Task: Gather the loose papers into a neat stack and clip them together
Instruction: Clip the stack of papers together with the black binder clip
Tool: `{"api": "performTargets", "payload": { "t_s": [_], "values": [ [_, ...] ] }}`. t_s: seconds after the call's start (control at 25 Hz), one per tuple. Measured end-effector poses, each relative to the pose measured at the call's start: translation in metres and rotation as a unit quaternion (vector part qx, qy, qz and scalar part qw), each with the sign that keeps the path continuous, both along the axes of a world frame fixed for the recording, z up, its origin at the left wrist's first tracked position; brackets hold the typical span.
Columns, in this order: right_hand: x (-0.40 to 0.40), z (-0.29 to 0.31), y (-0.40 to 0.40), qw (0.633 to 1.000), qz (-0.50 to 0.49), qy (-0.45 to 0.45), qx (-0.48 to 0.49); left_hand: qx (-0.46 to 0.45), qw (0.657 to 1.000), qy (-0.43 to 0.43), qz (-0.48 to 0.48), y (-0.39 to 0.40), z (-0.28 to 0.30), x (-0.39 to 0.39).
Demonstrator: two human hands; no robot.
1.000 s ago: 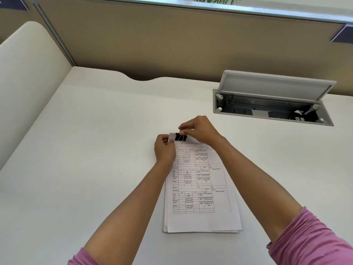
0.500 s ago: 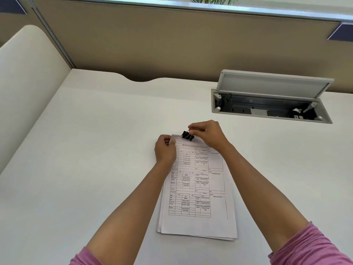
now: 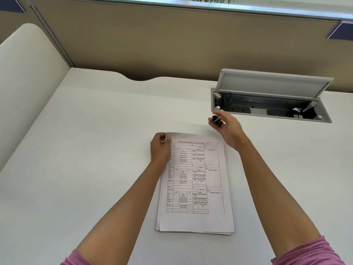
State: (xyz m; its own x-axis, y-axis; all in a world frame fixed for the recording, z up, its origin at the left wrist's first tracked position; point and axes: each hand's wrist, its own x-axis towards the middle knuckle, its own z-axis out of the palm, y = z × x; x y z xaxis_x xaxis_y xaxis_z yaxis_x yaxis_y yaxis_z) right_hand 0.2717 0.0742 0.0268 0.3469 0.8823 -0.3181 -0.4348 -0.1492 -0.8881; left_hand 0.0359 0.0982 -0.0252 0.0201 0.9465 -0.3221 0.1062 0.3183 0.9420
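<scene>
The papers [image 3: 194, 180] are lying as a stack on the white counter [image 3: 95, 150], printed tables facing up, the lower sheets peeking out a little along the near and left edges. We are pinching the stack's far left corner with our left hand [image 3: 160, 150], thumb on top of the top sheet and the other fingers curled beside the edge. Our right hand [image 3: 227, 127] is hovering above the counter just beyond the stack's far right corner, apart from the paper, with its fingers loosely curled around a black binder clip [image 3: 216, 120]. The clip is blurred, so we cannot tell how its handles are standing. It is not touching the papers. Farther right, set into the counter, a grey cable box [image 3: 271, 104] is standing with its lid [image 3: 273, 83] propped open, dark fittings showing inside. A beige partition [image 3: 172, 44] is running along the far edge of the counter, and pink sleeves [image 3: 309, 253] are showing at the bottom of the view.
</scene>
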Motion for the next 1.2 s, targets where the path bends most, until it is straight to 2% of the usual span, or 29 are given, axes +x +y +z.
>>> {"api": "performTargets", "payload": {
  "t_s": [0.04, 0.08, 0.12, 0.2, 0.32, 0.4, 0.44, 0.52, 0.6, 0.68, 0.8, 0.88, 1.04, 1.2],
  "values": [
    [0.006, 0.004, -0.008, 0.995, -0.067, 0.073, -0.007, 0.009, 1.000, -0.005, -0.004, 0.004, 0.001, -0.004],
    [0.012, 0.004, -0.018, 0.988, -0.122, 0.096, -0.020, 0.015, 1.000, -0.015, -0.007, 0.009, 0.002, -0.009],
    [0.016, 0.003, -0.029, 0.984, -0.156, 0.071, -0.042, 0.020, 0.999, -0.026, -0.010, 0.013, 0.003, -0.015],
    [0.022, -0.005, -0.051, 0.977, -0.173, -0.054, -0.115, 0.023, 0.998, -0.051, -0.017, 0.019, 0.007, -0.023],
    [0.009, -0.017, -0.082, 0.948, -0.076, -0.230, -0.207, 0.025, 0.994, -0.102, -0.027, 0.026, 0.015, -0.027],
    [-0.011, -0.016, -0.096, 0.942, 0.017, -0.284, -0.176, 0.012, 0.990, -0.140, -0.032, 0.026, 0.024, -0.025],
    [-0.022, -0.016, -0.100, 0.946, 0.053, -0.283, -0.151, 0.000, 0.987, -0.158, -0.032, 0.026, 0.027, -0.024],
    [-0.037, -0.016, -0.104, 0.961, 0.075, -0.244, -0.110, -0.026, 0.980, -0.195, -0.029, 0.025, 0.032, -0.023],
    [-0.043, -0.014, -0.106, 0.974, 0.055, -0.200, -0.086, -0.058, 0.972, -0.225, -0.031, 0.020, 0.038, -0.023],
    [-0.044, -0.011, -0.107, 0.986, 0.036, -0.149, -0.070, -0.096, 0.969, -0.215, -0.080, 0.010, 0.044, -0.026],
    [-0.047, -0.004, -0.107, 0.990, 0.002, -0.130, -0.049, -0.128, 0.967, -0.124, -0.183, -0.008, 0.044, -0.028],
    [-0.048, 0.005, -0.105, 0.987, -0.004, -0.154, -0.042, -0.110, 0.974, -0.092, -0.177, -0.015, 0.048, -0.025],
    [-0.046, 0.031, -0.101, 0.978, 0.001, -0.208, -0.012, -0.009, 0.981, -0.110, -0.159, -0.020, 0.082, -0.015],
    [-0.041, 0.060, -0.095, 0.962, -0.033, -0.252, 0.095, 0.121, 0.969, -0.135, -0.170, -0.026, 0.120, -0.008]
  ]
}}
